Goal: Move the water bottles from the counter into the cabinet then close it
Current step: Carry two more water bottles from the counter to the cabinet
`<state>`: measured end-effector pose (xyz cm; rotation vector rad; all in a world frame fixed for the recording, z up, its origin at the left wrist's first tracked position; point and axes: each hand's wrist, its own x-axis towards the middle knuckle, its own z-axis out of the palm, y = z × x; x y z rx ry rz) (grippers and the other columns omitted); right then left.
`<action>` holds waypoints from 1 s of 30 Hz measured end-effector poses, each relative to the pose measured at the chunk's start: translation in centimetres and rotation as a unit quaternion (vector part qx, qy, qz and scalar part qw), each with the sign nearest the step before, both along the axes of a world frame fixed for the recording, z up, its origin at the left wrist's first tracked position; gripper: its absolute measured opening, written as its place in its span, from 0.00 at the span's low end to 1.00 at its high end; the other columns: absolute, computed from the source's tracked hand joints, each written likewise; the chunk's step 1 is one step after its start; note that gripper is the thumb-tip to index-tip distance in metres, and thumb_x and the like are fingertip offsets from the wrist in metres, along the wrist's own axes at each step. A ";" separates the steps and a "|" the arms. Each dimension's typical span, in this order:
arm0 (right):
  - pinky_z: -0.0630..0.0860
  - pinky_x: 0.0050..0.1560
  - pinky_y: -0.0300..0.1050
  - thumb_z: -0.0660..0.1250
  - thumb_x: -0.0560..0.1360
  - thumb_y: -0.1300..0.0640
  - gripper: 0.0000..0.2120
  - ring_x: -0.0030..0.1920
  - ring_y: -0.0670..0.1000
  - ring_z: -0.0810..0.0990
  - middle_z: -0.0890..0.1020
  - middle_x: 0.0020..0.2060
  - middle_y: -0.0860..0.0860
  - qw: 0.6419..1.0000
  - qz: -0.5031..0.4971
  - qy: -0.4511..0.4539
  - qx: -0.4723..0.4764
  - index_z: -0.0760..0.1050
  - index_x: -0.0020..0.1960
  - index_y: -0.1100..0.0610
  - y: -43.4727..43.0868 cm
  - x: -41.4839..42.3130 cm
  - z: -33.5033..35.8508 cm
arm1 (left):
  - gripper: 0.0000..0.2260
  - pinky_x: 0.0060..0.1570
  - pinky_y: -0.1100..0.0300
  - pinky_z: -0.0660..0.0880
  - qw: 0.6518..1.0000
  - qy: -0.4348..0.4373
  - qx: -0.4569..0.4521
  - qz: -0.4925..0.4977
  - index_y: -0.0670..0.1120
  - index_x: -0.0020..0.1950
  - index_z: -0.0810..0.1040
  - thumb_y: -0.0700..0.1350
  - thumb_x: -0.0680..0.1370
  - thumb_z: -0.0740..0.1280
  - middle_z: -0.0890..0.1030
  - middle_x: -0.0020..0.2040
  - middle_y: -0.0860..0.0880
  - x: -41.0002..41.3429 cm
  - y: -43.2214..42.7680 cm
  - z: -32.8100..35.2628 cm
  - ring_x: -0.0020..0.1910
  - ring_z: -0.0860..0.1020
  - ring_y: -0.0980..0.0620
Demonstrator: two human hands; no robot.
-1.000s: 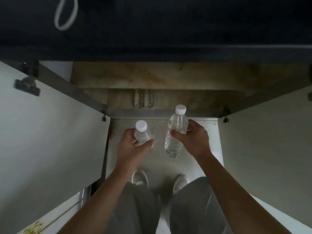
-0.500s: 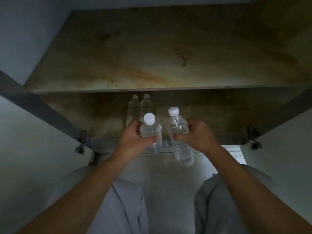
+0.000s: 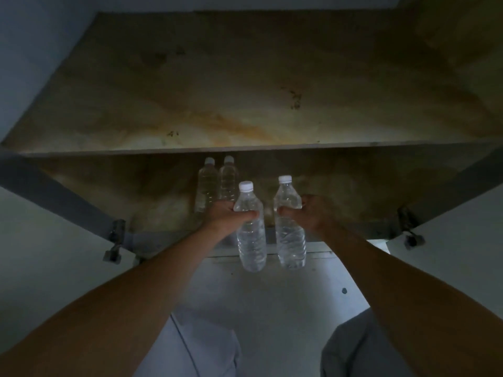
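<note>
I hold two clear, white-capped water bottles upright in front of the open low cabinet. My left hand (image 3: 227, 214) grips the left bottle (image 3: 251, 240) around its upper body. My right hand (image 3: 310, 213) grips the right bottle (image 3: 290, 235) the same way. Both bottles hang just at the front edge of the cabinet's bottom shelf (image 3: 163, 202). Two more bottles (image 3: 217, 183) stand side by side deep inside on that shelf, behind my left hand.
A stained wooden upper shelf (image 3: 245, 104) spans the cabinet above the bottles. The left door (image 3: 49, 254) and right door (image 3: 457, 254) stand swung open on metal hinges. My knees in grey trousers (image 3: 206, 349) are below, over a pale floor.
I have crouched lower and closer to the cabinet. Both hands have carried their bottles forward and up to the front edge of the bottom shelf.
</note>
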<state>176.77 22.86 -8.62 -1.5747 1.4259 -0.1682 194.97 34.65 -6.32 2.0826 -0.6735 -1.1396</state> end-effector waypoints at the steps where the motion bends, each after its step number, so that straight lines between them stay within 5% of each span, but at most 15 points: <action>1: 0.83 0.53 0.53 0.81 0.62 0.42 0.17 0.42 0.51 0.85 0.86 0.42 0.49 1.000 -0.002 0.001 0.002 0.82 0.44 0.50 -0.2 0.1 -0.5 | 0.13 0.37 0.63 0.75 1.000 -0.001 0.001 0.001 0.47 0.49 0.85 0.49 0.68 0.81 0.85 0.44 0.51 -0.1 -0.4 -0.7 0.41 0.82 0.55; 6: 0.84 0.48 0.52 0.74 0.44 0.24 0.40 0.40 0.50 0.85 0.86 0.41 0.48 0.998 -0.017 0.047 -0.025 0.82 0.46 0.51 -0.8 0.2 -2.6 | 0.17 0.45 0.56 0.82 1.000 -0.013 0.006 0.024 0.46 0.46 0.84 0.54 0.65 0.82 0.85 0.43 0.48 -0.3 -2.0 -3.5 0.41 0.84 0.51; 12: 0.84 0.45 0.49 0.68 0.52 0.21 0.39 0.39 0.51 0.84 0.85 0.38 0.49 0.987 -0.035 0.128 -0.091 0.82 0.45 0.53 -0.4 1.2 -2.3 | 0.18 0.33 0.61 0.71 0.996 -0.073 -0.007 0.044 0.45 0.45 0.80 0.58 0.69 0.79 0.83 0.41 0.47 -0.4 -4.2 -5.8 0.40 0.82 0.50; 15: 0.81 0.43 0.45 0.70 0.67 0.30 0.28 0.41 0.52 0.83 0.84 0.39 0.52 0.976 0.010 0.190 -0.108 0.81 0.45 0.55 0.0 1.5 -3.2 | 0.18 0.32 0.61 0.68 0.990 -0.137 0.000 0.021 0.46 0.49 0.78 0.59 0.72 0.75 0.81 0.43 0.49 -1.3 -4.7 -6.4 0.39 0.79 0.51; 19: 0.79 0.51 0.46 0.70 0.76 0.48 0.13 0.50 0.56 0.83 0.84 0.51 0.55 0.974 0.087 0.179 -0.111 0.79 0.54 0.56 0.7 1.5 -3.6 | 0.20 0.43 0.54 0.80 0.984 -0.177 -0.010 -0.033 0.49 0.55 0.77 0.56 0.70 0.78 0.82 0.46 0.52 -1.9 -4.9 -7.9 0.46 0.82 0.48; 23: 0.76 0.63 0.49 0.79 0.65 0.53 0.39 0.63 0.57 0.78 0.79 0.62 0.51 0.996 0.085 0.007 0.027 0.67 0.73 0.51 1.3 -0.4 -4.3 | 0.26 0.46 0.59 0.77 0.980 -0.147 -0.039 -0.125 0.48 0.64 0.76 0.47 0.69 0.80 0.82 0.57 0.48 -1.0 -2.9 -7.6 0.52 0.81 0.48; 25: 0.78 0.62 0.51 0.80 0.57 0.47 0.50 0.61 0.52 0.79 0.79 0.62 0.47 0.991 0.134 -0.008 0.018 0.61 0.75 0.42 1.8 -1.6 -5.5 | 0.32 0.49 0.60 0.75 0.960 -0.176 -0.037 -0.216 0.49 0.69 0.73 0.50 0.68 0.80 0.77 0.65 0.48 -0.5 -1.1 -7.6 0.56 0.80 0.48; 28: 0.78 0.60 0.44 0.81 0.64 0.55 0.48 0.61 0.49 0.79 0.79 0.61 0.45 0.988 0.156 -0.019 0.006 0.58 0.75 0.42 2.5 -2.4 -5.5 | 0.52 0.66 0.53 0.74 0.924 -0.188 -0.025 -0.332 0.57 0.80 0.57 0.61 0.62 0.80 0.54 0.81 0.52 -0.6 1.3 -7.7 0.73 0.69 0.46; 30: 0.76 0.55 0.35 0.79 0.69 0.60 0.44 0.60 0.48 0.79 0.78 0.62 0.47 0.985 0.169 -0.023 0.008 0.58 0.77 0.47 2.1 -2.6 -5.4 | 0.58 0.69 0.47 0.73 0.902 -0.223 -0.018 -0.370 0.60 0.82 0.47 0.62 0.61 0.80 0.43 0.83 0.52 -0.8 1.8 -8.1 0.79 0.60 0.45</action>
